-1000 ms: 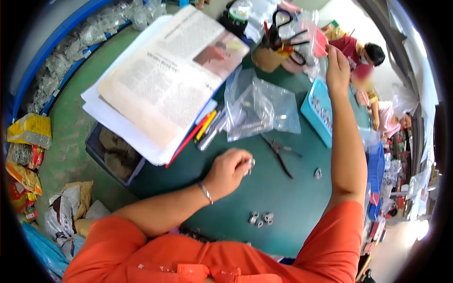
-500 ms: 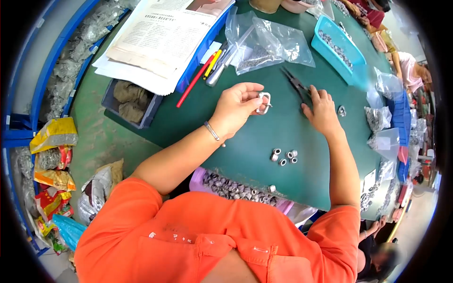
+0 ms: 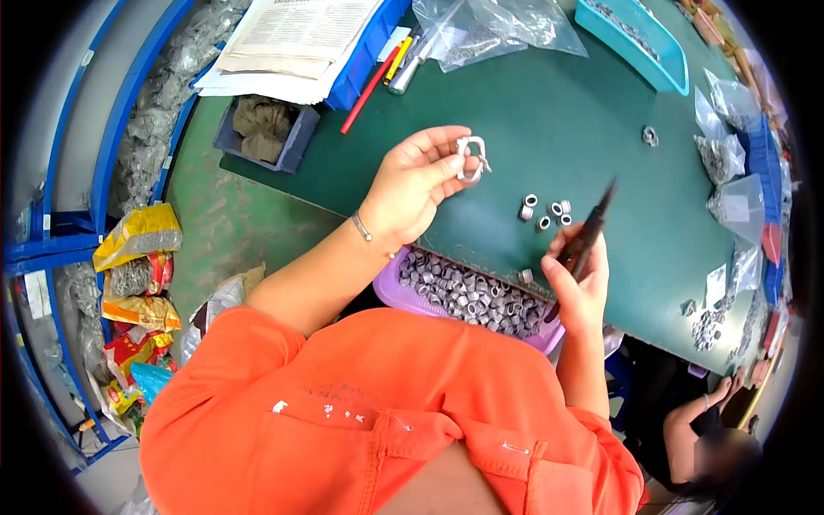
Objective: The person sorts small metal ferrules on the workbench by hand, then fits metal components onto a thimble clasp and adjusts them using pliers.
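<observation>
My left hand (image 3: 410, 184) is closed, pinching a silvery, roughly C-shaped metal clasp (image 3: 481, 153) over the green tabletop (image 3: 412, 112). In my right hand (image 3: 582, 292) is a pair of dark pliers (image 3: 590, 230), the slim jaws pointing up and away from me. Just beyond that hand lie several short metal rings (image 3: 543, 224). Closer to my body, a purple basin (image 3: 388, 287) holds a heap of similar small grey rings (image 3: 481, 296). One more ring (image 3: 525, 275) rests at the table edge beside the basin.
A turquoise basket (image 3: 678, 73) and clear plastic bags (image 3: 481, 39) stand at the back. A red pen (image 3: 369, 99), papers (image 3: 292, 43) and a dark box with cloth (image 3: 296, 142) are at left. A small metal piece (image 3: 651, 136) lies right. Another person (image 3: 687, 429) sits lower right.
My right hand has picked the pliers up off the table and drawn them back toward me, near the rings. The left hand still holds the clasp. The whole view has shifted slightly.
</observation>
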`<act>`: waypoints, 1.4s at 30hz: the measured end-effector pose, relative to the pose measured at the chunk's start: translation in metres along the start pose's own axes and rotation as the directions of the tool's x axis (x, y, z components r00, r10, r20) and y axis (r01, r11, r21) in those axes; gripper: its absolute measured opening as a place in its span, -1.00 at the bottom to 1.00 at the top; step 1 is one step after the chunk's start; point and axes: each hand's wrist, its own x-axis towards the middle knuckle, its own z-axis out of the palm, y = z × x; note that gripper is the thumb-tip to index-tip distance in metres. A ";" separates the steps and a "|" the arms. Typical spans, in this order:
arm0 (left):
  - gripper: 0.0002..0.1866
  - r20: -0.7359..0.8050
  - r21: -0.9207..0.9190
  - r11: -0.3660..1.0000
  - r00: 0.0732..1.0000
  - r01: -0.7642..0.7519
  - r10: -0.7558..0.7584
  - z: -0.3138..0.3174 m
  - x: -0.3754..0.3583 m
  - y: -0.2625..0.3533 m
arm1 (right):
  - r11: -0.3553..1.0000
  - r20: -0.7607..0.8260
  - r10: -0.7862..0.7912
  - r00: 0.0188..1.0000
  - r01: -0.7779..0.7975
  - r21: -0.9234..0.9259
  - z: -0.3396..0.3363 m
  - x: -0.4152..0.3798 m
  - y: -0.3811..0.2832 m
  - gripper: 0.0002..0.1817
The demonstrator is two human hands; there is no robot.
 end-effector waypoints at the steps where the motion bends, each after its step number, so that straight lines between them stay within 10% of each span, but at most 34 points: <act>1: -0.68 0.000 0.008 1.000 1.000 0.009 -0.009 -0.002 -0.001 -0.004 | 0.998 -0.008 -0.020 1.000 0.020 -0.052 0.004 -0.006 -0.002 -0.50; 7: -0.73 0.021 -0.044 0.986 0.987 0.160 -0.159 0.003 -0.008 -0.005 | 0.828 0.175 -0.190 0.966 0.253 -0.499 0.014 -0.021 -0.012 -0.45; 23: -0.87 -0.021 0.023 0.992 0.992 0.124 -0.123 0.002 -0.018 -0.021 | 0.658 0.212 -0.301 0.930 0.364 -0.660 0.019 -0.015 0.002 -0.36; 26: -0.91 0.161 0.751 0.625 0.977 -0.215 0.143 -0.008 -0.014 -0.020 | 0.742 0.145 -0.309 0.940 0.334 -0.581 0.020 -0.011 -0.002 -0.34; 27: -0.91 0.160 0.749 0.628 0.977 -0.211 0.137 -0.007 -0.014 -0.016 | 0.773 0.102 -0.301 0.948 0.305 -0.556 0.019 -0.010 -0.001 -0.33; 29: -0.86 0.297 0.941 0.115 0.941 -0.317 0.161 -0.009 -0.015 -0.008 | 0.813 0.012 -0.352 0.936 0.313 -0.491 0.013 -0.008 0.006 -0.33; 33: -0.79 0.586 0.810 -0.152 0.774 -0.566 0.239 -0.009 -0.014 -0.003 | 0.869 -0.123 -0.401 0.908 0.334 -0.366 0.003 -0.004 0.010 -0.35; 37: -0.85 0.652 0.758 -0.154 0.729 -0.634 0.209 -0.011 -0.010 -0.007 | 0.878 -0.209 -0.465 0.860 0.417 -0.237 -0.002 -0.006 0.017 -0.30; 41: -0.92 0.390 0.808 0.314 0.852 -0.499 0.350 -0.008 -0.011 -0.011 | 0.936 -0.249 -0.334 0.909 0.290 -0.197 -0.011 -0.018 0.023 -0.40; 42: -0.92 0.448 0.824 0.203 0.827 -0.530 0.339 -0.008 -0.010 -0.008 | 0.929 -0.213 -0.340 0.916 0.292 -0.229 -0.015 -0.021 0.025 -0.49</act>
